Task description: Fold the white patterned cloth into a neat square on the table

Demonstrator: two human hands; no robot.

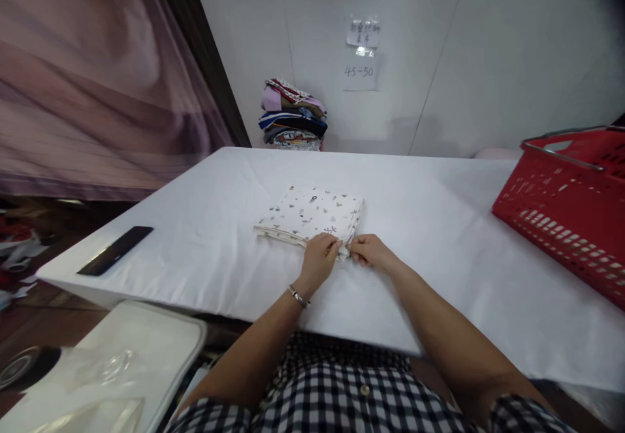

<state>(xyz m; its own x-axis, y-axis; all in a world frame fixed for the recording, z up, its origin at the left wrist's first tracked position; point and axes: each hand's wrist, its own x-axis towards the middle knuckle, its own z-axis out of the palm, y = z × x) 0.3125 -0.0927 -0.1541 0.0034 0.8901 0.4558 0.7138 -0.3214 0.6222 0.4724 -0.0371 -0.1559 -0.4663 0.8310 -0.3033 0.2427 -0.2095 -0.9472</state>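
Note:
A folded white cloth (pixel 312 211) with small grey and brown printed figures lies flat on the white-covered table (pixel 205 224), its layers showing along the near edge. At its near right corner, my left hand (pixel 321 251) pinches the fabric, fingers closed. Just to the right, my right hand (pixel 370 251) also grips that corner between thumb and fingers. A bit of cloth bunches between the two hands. The undersides of the layers there are hidden by my fingers.
A red plastic basket (pixel 576 205) with a metal handle stands at the right. A dark phone-like slab (pixel 116 251) lies near the left edge. Folded clothes (pixel 293 117) are stacked against the wall behind. A white lidded surface (pixel 146 335) sits lower left.

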